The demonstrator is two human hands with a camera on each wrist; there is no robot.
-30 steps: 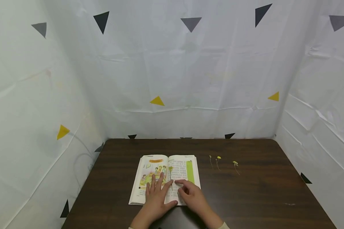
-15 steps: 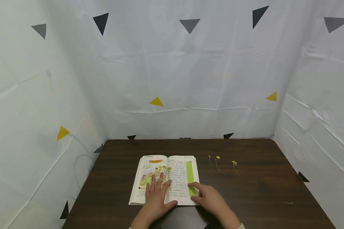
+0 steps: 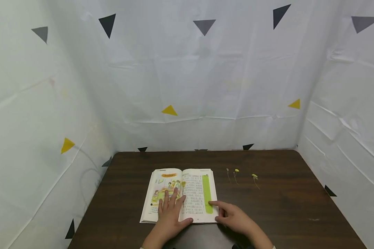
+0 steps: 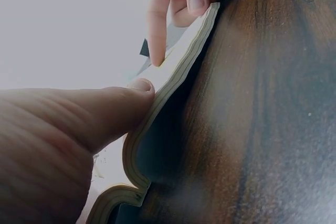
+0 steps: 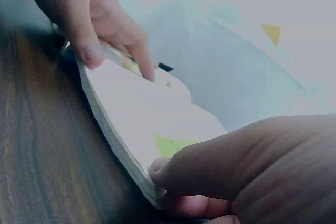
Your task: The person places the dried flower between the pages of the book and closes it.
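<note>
An open book (image 3: pixel 194 207) lies on the dark wooden table, with pictures on its left page and rows of print beside a green strip on the right. Along the fold lies a thin-stemmed yellow flower (image 3: pixel 183 184), its stem partly behind my left fingers. My left hand (image 3: pixel 169 216) is spread flat over the left page, thumb reaching onto the lower right page. At the book's right edge is my right hand (image 3: pixel 233 216); its index finger touches the green strip and its thumb meets the lower corner. The other right fingers are bent beside the edge.
Several small dried flowers lie on the table right of the book, among them a yellow-headed one (image 3: pixel 236 171) and another yellow one (image 3: pixel 255 177). White sheeting (image 3: pixel 205 86) with coloured triangles surrounds the table (image 3: pixel 283 207) at the back and sides.
My right hand has moved from the flower's stem near the fold to the right edge of the page. The left hand stays in place. The flower's head has shifted slightly left.
</note>
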